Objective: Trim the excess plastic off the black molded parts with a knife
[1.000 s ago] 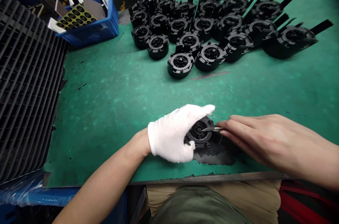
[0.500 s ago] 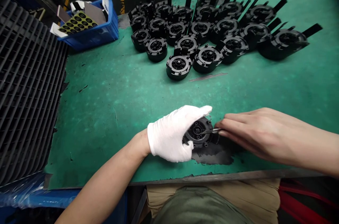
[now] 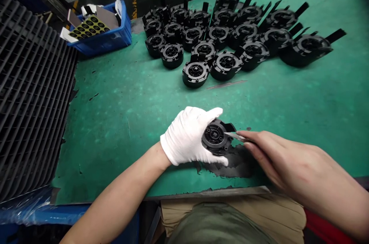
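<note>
My left hand [image 3: 188, 136], in a white glove, grips a round black plastic housing [image 3: 213, 135] from its left side, thumb and fingers curved about its rim. The housing's ribbed round face is turned up, and its far left side is hidden by the glove. My bare right hand [image 3: 276, 155] pinches a small knife [image 3: 238, 136] with a pointed metal blade. The blade's tip lies over the right part of the housing's face; whether it touches cannot be made out. Most of the knife's handle is hidden in my fingers.
Several similar black housings [image 3: 196, 73] stand grouped at the back of the green table [image 3: 129, 94]. A blue bin [image 3: 100, 40] with papers and a sheet of round black stickers [image 3: 91, 27] sits at the back left. Black grid racks [image 3: 29, 98] border the left side.
My left hand has shifted its grip and the housing is turned, with a tab now showing at its upper right. The knife has drawn from the centre toward the housing's right edge.
</note>
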The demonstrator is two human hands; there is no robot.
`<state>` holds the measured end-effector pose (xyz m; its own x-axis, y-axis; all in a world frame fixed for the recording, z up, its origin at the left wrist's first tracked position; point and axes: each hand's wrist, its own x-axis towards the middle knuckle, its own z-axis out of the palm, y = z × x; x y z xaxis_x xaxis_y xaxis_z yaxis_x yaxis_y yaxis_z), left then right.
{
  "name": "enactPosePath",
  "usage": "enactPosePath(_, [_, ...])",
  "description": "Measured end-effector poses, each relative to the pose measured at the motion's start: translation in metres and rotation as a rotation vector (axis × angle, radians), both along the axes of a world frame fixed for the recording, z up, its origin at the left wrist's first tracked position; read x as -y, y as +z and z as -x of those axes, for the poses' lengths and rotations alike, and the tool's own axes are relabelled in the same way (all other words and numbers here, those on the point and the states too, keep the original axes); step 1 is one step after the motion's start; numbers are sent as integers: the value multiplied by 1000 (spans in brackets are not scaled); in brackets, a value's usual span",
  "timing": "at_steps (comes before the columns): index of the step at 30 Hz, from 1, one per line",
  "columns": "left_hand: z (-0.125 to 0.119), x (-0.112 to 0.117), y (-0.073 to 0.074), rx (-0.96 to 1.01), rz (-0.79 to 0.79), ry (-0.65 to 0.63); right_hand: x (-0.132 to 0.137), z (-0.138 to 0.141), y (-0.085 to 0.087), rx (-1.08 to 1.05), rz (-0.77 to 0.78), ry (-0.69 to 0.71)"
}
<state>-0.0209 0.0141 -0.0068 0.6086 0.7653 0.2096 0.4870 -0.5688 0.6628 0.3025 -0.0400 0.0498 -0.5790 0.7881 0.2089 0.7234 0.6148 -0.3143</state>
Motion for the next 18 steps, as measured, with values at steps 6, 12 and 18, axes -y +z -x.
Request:
enactPosePath(6, [1,-2,-2,72,17,-28,-12,8,5,86,-97,81])
enactPosePath(12, [-2,-3,-2,67,110,-45,-19,6,5,95,-66,133])
enactPosePath(18, [-3,-3,2,55,113,-35,-19,8,12,82,1,126])
